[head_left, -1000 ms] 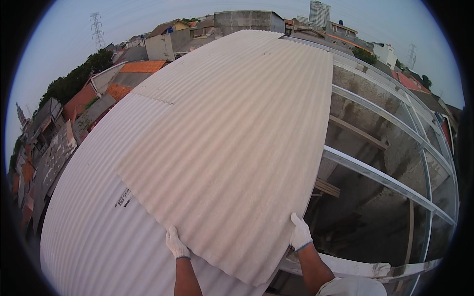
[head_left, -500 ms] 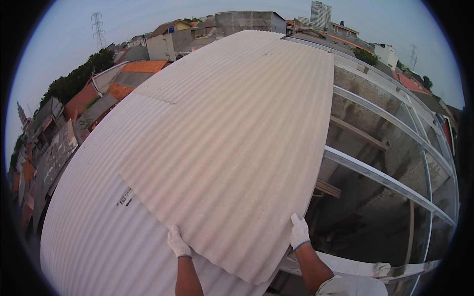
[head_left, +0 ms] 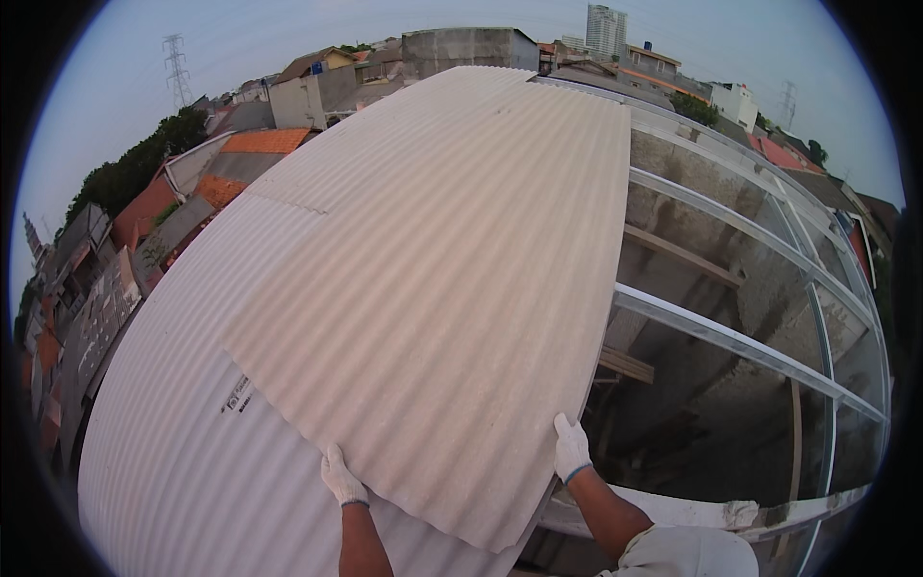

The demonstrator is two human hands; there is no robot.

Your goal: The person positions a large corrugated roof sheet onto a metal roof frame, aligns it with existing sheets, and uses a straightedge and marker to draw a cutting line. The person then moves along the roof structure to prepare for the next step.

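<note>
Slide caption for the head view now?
Gloved left hand and right hand at edges of a beige corrugated sheet beside metal beams.

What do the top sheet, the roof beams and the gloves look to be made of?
Top sheet: possibly fibre cement, though plastic can't be ruled out; matt, pale beige, wavy, no metallic shine.
Roof beams: likely metal, perhaps galvanised steel; silvery, smooth, straight-edged, lightly reflective.
Gloves: probably knitted cotton or similar yarn; soft, matt white, blue-edged cuffs.
</note>
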